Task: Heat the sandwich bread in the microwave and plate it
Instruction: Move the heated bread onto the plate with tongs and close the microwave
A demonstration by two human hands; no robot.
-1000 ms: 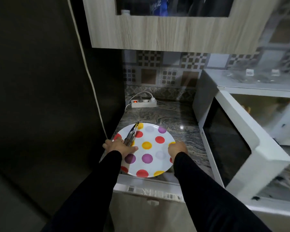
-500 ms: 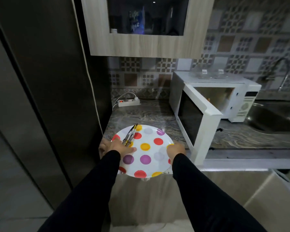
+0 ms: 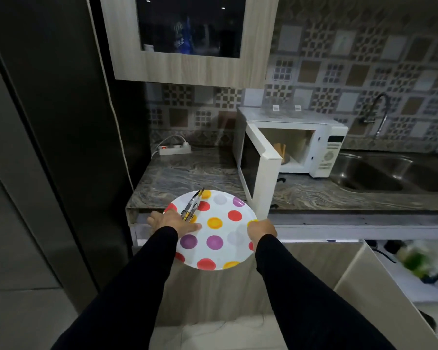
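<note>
Dim kitchen, marbled surface [image 3: 187, 173], microwave [image 3: 288, 142] door wide open with the bread [image 3: 280, 150] inside. Risk: the loose tongs [image 3: 192, 206] could slide off if I tilt the dotted plate [image 3: 213, 233]. My left hand [image 3: 171, 221] pins tongs against the rim; my right hand [image 3: 262, 229] grips the right edge.

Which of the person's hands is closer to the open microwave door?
The right hand. It grips the spotted plate's right rim, just below and in front of the microwave door. The left hand holds the plate's far side, pinning tongs there.
</note>
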